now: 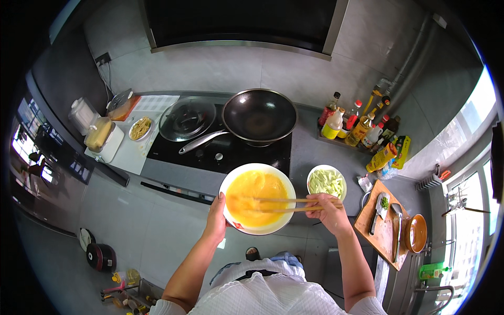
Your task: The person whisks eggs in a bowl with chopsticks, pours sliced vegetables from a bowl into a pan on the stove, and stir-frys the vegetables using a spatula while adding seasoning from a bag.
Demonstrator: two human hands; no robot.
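My left hand [216, 218] grips the left rim of a white bowl [292, 193] of beaten egg [256, 189], held up in front of the cooktop's edge. In my right hand [328, 214] is a pair of wooden chopsticks [301, 201], their tips down in the yellow egg. Just beyond that hand, a bowl of pale green shredded vegetable [326, 183] stands on the counter. A dark wok [260, 114] sits on the black cooktop [208, 157], its metal handle pointing left.
A glass lid [187, 118] lies left of the wok. Sauce bottles [358, 128] stand in a tray at the right. Beyond my right hand are a cutting board [382, 232] with a knife [377, 214] and spoon [397, 232], and a brown bowl [416, 233]. A small noodle-like dish [140, 128] is at the left.
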